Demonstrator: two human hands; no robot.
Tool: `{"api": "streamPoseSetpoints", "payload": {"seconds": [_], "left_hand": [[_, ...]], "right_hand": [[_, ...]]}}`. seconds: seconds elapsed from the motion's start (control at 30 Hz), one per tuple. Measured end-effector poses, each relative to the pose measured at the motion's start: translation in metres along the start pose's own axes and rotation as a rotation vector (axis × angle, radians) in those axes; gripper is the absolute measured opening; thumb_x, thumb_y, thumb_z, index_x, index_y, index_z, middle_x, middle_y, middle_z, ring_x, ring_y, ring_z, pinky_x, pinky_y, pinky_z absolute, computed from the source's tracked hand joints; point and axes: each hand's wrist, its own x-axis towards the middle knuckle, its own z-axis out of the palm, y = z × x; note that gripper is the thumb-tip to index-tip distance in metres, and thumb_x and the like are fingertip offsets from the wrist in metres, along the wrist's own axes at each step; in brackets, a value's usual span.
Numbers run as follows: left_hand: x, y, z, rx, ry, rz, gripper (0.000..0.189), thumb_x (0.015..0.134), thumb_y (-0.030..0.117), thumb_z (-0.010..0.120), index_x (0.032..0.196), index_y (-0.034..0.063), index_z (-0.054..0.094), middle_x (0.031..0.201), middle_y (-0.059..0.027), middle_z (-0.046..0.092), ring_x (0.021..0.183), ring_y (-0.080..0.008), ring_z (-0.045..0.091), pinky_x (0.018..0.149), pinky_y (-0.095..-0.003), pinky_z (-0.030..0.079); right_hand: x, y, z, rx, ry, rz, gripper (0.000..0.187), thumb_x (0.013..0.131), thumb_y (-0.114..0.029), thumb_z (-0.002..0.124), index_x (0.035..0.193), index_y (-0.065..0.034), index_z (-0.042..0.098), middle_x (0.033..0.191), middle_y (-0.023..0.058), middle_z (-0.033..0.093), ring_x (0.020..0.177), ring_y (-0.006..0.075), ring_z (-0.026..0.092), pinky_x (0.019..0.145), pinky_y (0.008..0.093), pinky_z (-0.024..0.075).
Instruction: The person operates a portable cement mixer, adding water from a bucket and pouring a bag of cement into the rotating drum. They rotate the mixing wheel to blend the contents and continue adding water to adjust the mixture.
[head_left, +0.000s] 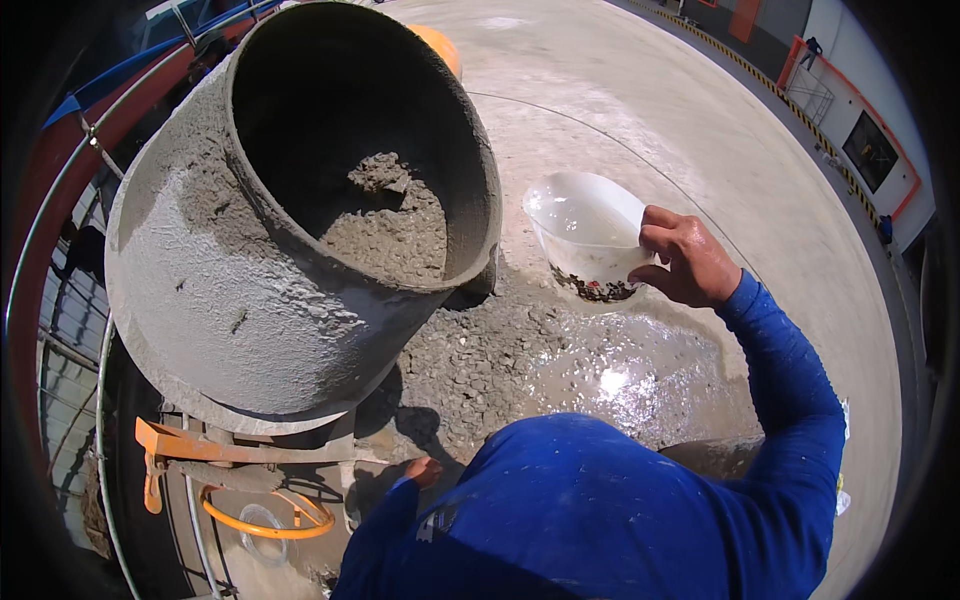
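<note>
My right hand (688, 259) grips the near right rim of a translucent white plastic bucket (589, 225). Dark patches with a little red show around the bucket's lower part; its inside looks wet and shiny. Left of it, a cement mixer drum (247, 300) tilts its wide mouth upward, and wet concrete (405, 232) lies inside. Low in the picture, my left hand (425, 472) is curled beside the mixer's frame, apart from the bucket. My blue-sleeved body hides part of that arm, and whether its fingers hold anything is not visible.
Spilled concrete (472, 367) and a glossy puddle (615, 382) cover the ground before me. An orange handwheel (266, 529) and an orange frame bar (225, 448) sit below the drum. Metal railing (105, 375) runs along the left. A thin cable (592, 127) crosses the concrete floor.
</note>
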Motion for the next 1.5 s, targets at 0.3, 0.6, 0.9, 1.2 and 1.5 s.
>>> {"api": "streamPoseSetpoints", "payload": {"seconds": [0.3,0.6,0.9,1.2,1.5], "left_hand": [[0.01,0.083,0.007,-0.296,0.583,-0.177,0.028,0.098,0.016,0.068,0.124,0.005,0.067,0.113,-0.0101,0.072,0.086,-0.0198,0.073,0.065,-0.0305,0.052],[-0.006,0.069,0.041,-0.316,0.605,-0.314,0.022,0.097,0.016,0.07,0.118,0.0095,0.068,0.101,-0.0053,0.073,0.081,-0.0197,0.074,0.062,-0.0352,0.053],[0.019,0.066,0.029,-0.247,0.304,-0.259,0.02,0.094,0.007,0.069,0.114,0.0035,0.068,0.094,-0.0078,0.072,0.074,-0.0198,0.072,0.057,-0.0341,0.055],[0.085,0.223,0.109,0.16,0.346,-0.083,0.02,0.098,0.016,0.066,0.116,0.0076,0.069,0.097,-0.0051,0.074,0.079,-0.0176,0.074,0.063,-0.034,0.056],[0.095,0.233,0.242,0.556,0.014,0.11,0.028,0.088,0.028,0.075,0.104,0.005,0.075,0.093,-0.0094,0.077,0.085,-0.0225,0.074,0.079,-0.038,0.057]], "right_hand": [[0.1,-0.038,-0.02,-0.116,-0.263,-0.179,0.035,0.072,-0.013,0.089,0.085,0.0011,0.06,0.092,0.0175,0.064,0.084,0.0388,0.068,0.074,0.0463,0.0561],[0.056,-0.027,0.012,-0.037,-0.093,-0.094,0.036,0.076,-0.018,0.088,0.082,-0.0013,0.056,0.09,0.0138,0.062,0.082,0.0367,0.069,0.071,0.0454,0.0544],[-0.139,-0.039,-0.025,0.096,0.213,0.186,0.039,0.077,-0.02,0.089,0.082,-0.0036,0.054,0.088,0.0139,0.059,0.077,0.0411,0.062,0.064,0.0468,0.0485],[-0.462,-0.084,-0.082,-0.297,0.478,0.806,0.032,0.068,-0.012,0.088,0.083,0.0004,0.063,0.081,0.0133,0.059,0.066,0.0335,0.06,0.06,0.0394,0.0467],[-0.724,-0.099,-0.082,-0.629,0.535,1.239,0.028,0.08,-0.007,0.08,0.086,0.0044,0.055,0.087,0.0174,0.059,0.075,0.0386,0.061,0.069,0.045,0.0478]]}}
